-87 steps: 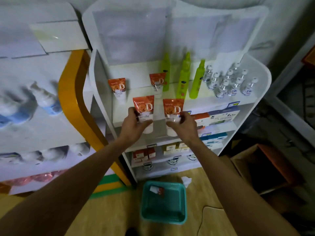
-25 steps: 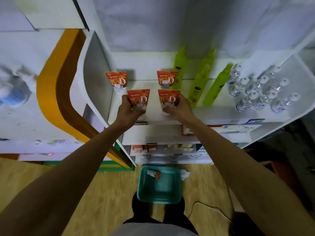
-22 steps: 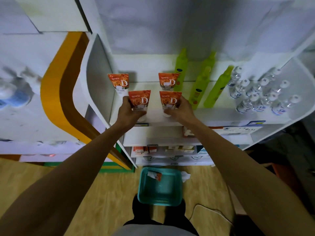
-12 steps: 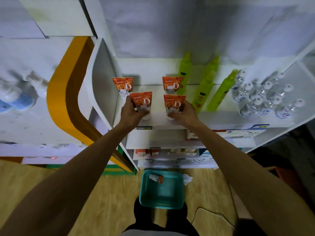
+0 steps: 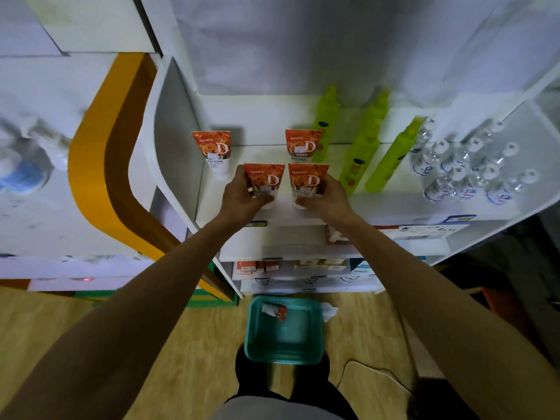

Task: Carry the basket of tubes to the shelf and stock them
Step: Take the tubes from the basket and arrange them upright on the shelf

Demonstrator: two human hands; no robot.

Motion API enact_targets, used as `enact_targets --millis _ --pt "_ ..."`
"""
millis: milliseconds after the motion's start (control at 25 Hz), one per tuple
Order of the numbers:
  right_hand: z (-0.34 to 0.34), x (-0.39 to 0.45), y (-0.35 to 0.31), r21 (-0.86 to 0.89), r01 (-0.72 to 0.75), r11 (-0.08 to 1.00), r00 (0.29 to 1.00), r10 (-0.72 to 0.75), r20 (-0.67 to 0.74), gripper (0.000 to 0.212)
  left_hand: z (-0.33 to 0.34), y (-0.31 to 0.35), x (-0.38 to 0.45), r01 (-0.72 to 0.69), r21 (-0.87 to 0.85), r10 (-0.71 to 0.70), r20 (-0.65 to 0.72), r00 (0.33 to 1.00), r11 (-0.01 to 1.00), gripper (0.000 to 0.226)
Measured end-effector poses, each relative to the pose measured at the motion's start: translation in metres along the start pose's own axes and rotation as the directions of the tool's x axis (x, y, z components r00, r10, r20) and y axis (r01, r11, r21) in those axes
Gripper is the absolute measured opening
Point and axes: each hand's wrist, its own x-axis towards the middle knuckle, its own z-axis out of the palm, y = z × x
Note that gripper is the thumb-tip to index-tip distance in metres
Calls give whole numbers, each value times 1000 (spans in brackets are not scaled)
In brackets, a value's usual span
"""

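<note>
Two orange tubes stand cap-down at the front of the white shelf [image 5: 394, 204]. My left hand [image 5: 242, 198] grips the left front tube [image 5: 265, 178]; my right hand [image 5: 325, 200] grips the right front tube [image 5: 307, 180]. Behind them stand two more orange tubes, one at the back left [image 5: 213, 150] and one at the back right [image 5: 303, 145]. The teal basket [image 5: 254, 338] sits on the floor below, by my feet, with one tube [image 5: 274, 311] lying in it.
Three green bottles [image 5: 362, 144] and several small clear bottles [image 5: 466, 171] fill the right side of the same shelf. Lower shelves hold boxes [image 5: 257, 266]. An orange-trimmed white unit [image 5: 100, 165] stands at the left. The floor is wood.
Both hands carried the two tubes up from below the shelf edge onto the shelf, stood them there and keep hold. The view tilted and moved closer to the shelf.
</note>
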Motion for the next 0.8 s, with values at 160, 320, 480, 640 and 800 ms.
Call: enact_targets --millis 160,320,480,640,800 --pt "-2 -3 -4 -12 9 1000 1000 -9 19 57 1 -2 1 2 16 -2 -11 1000 1000 60" --pt "-3 -5 -7 -42 23 999 999 -22 23 56 1 -1 1 0 41 1 -21 1000 999 56" --pt "-3 -6 -6 -81 43 996 999 -40 33 53 0 -5 1 6 63 -5 -24 1000 998 53" --pt "-2 -6 -6 -87 27 996 999 -24 35 54 -1 -6 2 8 65 -7 -10 1000 998 52" --pt "-1 -7 -7 -94 19 995 1000 -17 27 55 1 -5 0 21 51 -21 -10 1000 998 51"
